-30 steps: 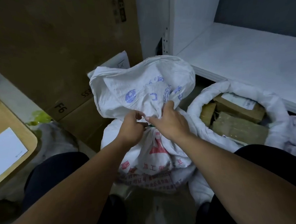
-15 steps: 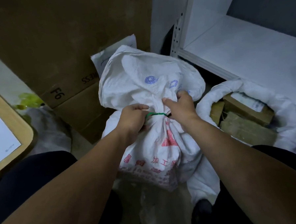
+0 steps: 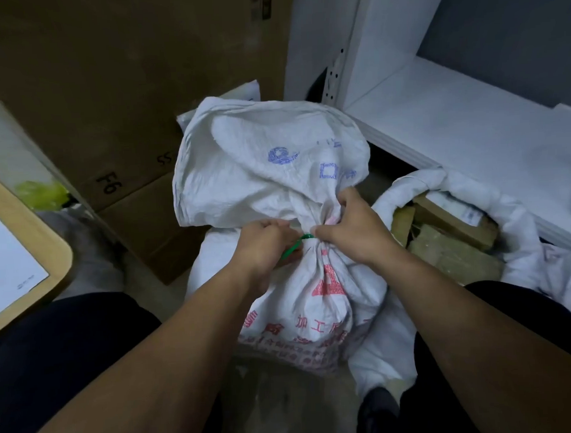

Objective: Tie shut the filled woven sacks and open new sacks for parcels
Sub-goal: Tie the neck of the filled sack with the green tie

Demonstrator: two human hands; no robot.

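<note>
Tying step. Sack [image 3: 274,164] sits on the floor [image 3: 274,402] right in front of you, neck bunched. Your right hand [image 3: 353,234]: grip closed round the neck. Your left hand [image 3: 264,249]: grip pinching the tie [image 3: 299,243] tail. Next, likely: pull it tight, hold the neck firm, or it slips.

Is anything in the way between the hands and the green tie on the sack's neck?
Nothing visible. The left hand grips the green tie, and the right hand grips the sack at its gathered neck.
</note>
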